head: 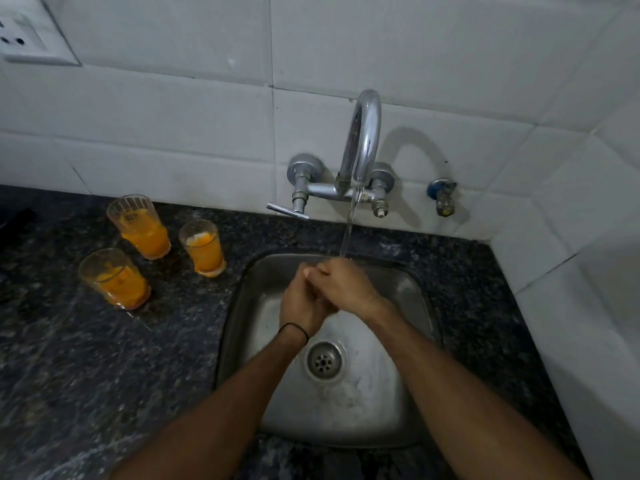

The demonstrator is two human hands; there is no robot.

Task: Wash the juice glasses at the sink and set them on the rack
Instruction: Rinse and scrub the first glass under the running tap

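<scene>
A view from above looks down at a small steel sink [242, 327] set into a dark speckled stone surface [86, 358], with white wall tiles behind. A curved chrome tap [362, 140] on the wall runs a thin stream of water [348, 230] down onto a person's two hands, which meet over the middle of the basin.

The left hand [299, 301], with a thin black band [294, 329] at the wrist, and the right hand [346, 284] are pressed and folded together under the stream. The fingers [313, 271] of both are curled around each other and hold no glass, sponge or cloth.

Three juice glasses stand on the surface to the left of the sink, well apart from the hands. The far glass [140, 225], the middle glass [202, 245] nearest the sink, and the near glass [114, 277] each hold orange juice, with pulp clinging to the sides. All three are upright and untouched.

The basin holds only its drain [325, 360] and a sheet of water. No rack is in view.

As a judgement, the task has barely begun: the water is running and the hands appear to be getting rinsed, but no glass has been emptied, washed or set aside. All three remain to be done.
</scene>
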